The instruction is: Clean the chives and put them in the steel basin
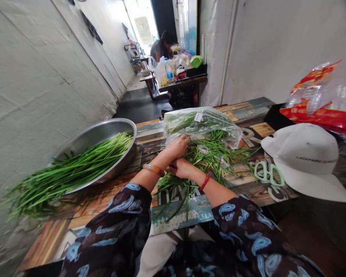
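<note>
My left hand [177, 147] reaches over the loose garlic chives [209, 157], its fingers bent down beside the mouth of a clear plastic bag [170, 120]. Just below it, my right hand [182, 168] is closed, partly tucked behind the left wrist. Chive leaves lie right around both hands, but what the fingers grip is hidden. More chives show inside the bag, which has a small white label. To the left, a wide metal bowl [130, 151] holds a big bundle of garlic chives [83, 163], its leaf ends hanging over the near rim.
Scissors with pale green handles [266, 173] lie right of the loose chives, beside a white cap [305, 148]. Behind the cap is red-and-clear packaging [314, 109]. Farther back, a person [159, 49] sits at another table holding bags and a water bottle [169, 72].
</note>
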`<state>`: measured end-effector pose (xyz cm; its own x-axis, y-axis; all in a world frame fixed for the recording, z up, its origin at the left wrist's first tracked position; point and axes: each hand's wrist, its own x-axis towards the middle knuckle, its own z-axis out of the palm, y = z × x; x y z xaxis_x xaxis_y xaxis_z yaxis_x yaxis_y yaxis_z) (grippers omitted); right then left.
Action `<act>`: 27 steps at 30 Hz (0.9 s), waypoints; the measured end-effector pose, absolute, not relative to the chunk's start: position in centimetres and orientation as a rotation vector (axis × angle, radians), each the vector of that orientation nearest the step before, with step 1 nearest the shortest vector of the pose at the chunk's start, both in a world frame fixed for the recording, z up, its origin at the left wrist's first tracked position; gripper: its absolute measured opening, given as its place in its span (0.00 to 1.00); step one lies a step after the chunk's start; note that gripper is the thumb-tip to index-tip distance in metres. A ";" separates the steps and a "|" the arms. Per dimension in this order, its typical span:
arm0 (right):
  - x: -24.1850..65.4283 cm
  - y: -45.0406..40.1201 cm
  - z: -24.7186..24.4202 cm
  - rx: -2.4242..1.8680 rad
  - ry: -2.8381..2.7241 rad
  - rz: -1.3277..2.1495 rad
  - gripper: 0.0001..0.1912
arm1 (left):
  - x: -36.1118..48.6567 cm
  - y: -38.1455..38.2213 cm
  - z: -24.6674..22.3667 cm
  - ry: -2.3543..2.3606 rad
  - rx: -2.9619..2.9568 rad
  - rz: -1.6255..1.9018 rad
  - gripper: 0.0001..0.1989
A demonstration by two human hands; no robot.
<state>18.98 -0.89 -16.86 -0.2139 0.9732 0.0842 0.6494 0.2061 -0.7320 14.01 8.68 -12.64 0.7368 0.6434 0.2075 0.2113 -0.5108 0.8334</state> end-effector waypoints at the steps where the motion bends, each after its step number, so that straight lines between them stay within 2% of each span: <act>1: 19.0 -0.9 -16.8 -1.510 -1.935 0.783 0.13 | 14.1 8.9 -12.5 0.668 2.163 0.621 0.15; 4: 18.9 -1.0 -16.4 -1.534 -1.940 0.803 0.12 | 14.3 10.1 -11.7 0.866 2.575 0.572 0.28; 7: 19.0 -1.1 -16.0 -1.514 -1.965 0.801 0.13 | 14.8 11.9 -10.7 1.063 2.850 0.576 0.32; 9: 19.0 -1.2 -15.9 -1.500 -1.974 0.804 0.13 | 15.0 13.0 -10.0 1.151 2.910 0.620 0.30; 15: 19.0 -1.2 -15.9 -1.494 -1.980 0.788 0.14 | 14.8 12.8 -8.7 1.241 3.096 0.568 0.14; 20: 19.0 -1.2 -15.8 -1.499 -1.999 0.774 0.14 | 15.1 11.8 -9.2 0.986 3.188 0.241 0.16; 23: 19.0 -1.2 -15.8 -1.525 -1.988 0.780 0.14 | 15.3 12.3 -9.8 1.083 3.132 0.356 0.14; 27: 18.9 -1.2 -15.8 -1.531 -1.979 0.776 0.14 | 15.5 13.0 -9.8 1.236 3.061 0.448 0.20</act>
